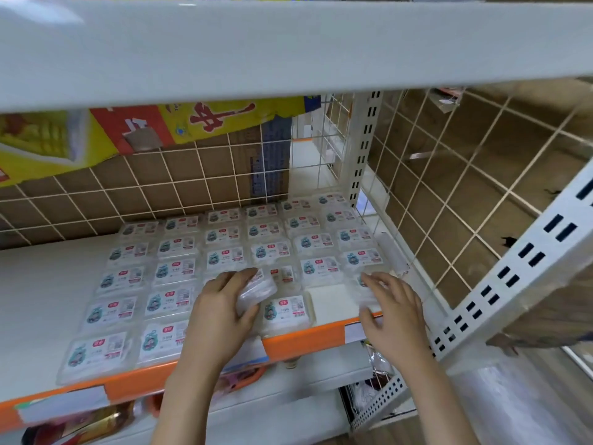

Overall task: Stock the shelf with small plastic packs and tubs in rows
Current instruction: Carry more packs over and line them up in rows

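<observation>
Several clear plastic packs (175, 271) with white labels lie flat in rows on the white shelf (41, 303). My left hand (221, 313) grips one tilted pack (258, 290) above the front of the middle rows. My right hand (393, 311) rests with spread fingers on a pack (364, 292) at the right end, near the shelf's front edge. Between my hands lies one labelled pack (287, 313), with a bare patch of shelf (330, 300) to its right.
The shelf has an orange front strip (308, 340) with price tags. A wire grid backs it, with cardboard boxes (199, 175) behind. A white upper shelf (288, 43) overhangs. A perforated upright (362, 146) and bracket (513, 277) stand on the right. The shelf's left part is bare.
</observation>
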Tool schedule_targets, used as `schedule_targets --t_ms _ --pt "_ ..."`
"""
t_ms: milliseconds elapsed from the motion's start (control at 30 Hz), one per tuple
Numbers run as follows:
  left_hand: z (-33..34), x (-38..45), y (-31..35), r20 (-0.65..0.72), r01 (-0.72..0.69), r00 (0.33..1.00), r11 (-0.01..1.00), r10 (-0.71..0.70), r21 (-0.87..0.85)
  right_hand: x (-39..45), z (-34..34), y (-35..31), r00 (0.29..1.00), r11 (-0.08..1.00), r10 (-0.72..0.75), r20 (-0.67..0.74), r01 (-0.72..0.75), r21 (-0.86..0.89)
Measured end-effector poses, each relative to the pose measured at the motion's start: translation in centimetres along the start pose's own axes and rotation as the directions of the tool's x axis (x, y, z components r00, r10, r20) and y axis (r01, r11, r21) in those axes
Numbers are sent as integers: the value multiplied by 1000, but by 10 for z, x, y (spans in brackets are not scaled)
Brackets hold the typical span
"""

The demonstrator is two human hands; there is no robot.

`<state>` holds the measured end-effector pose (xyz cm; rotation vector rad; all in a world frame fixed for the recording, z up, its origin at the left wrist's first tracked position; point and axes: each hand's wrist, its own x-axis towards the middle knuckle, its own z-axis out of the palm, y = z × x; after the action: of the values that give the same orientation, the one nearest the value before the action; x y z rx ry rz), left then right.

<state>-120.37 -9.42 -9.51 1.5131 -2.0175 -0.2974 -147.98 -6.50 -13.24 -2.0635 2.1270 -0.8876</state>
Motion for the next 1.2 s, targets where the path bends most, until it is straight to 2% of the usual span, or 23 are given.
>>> schedule_targets --t_ms 167,367,433,533,767,833,1000,1133,1200 --pt "-1 3 -1 -17 15 1000 1000 -15 11 0 -6 -1 997 998 42 64 -45 45" --pt "-2 3 2 -2 14 1000 1000 -14 8 15 -9 -5 994 988 103 -22 -100 121" --pt "-3 1 1 -3 22 1000 1000 -22 19 26 -7 -5 997 990 73 -31 -69 123" --pt "-6 -3 2 -13 48 999 998 -48 34 50 -1 -8 1000 997 11 -28 -9 77" --pt "-4 -9 26 20 78 997 997 -79 22 87 22 -3 992 996 29 120 -19 -87" --pt "1 -10 32 37 73 997 997 -73 11 86 26 1 992 995 24 121 -12 -98" --pt "18 -8 44 42 -4 999 999 3 34 85 25 2 992 999 12 127 -8 -35" --pt "31 -3 63 90 -57 995 996 51 68 88 17 3 975 1000 8 224 -9 5" --pt "41 2 71 99 -142 986 984 131 110 88 17 5 985 1000 0 173 -5 29"
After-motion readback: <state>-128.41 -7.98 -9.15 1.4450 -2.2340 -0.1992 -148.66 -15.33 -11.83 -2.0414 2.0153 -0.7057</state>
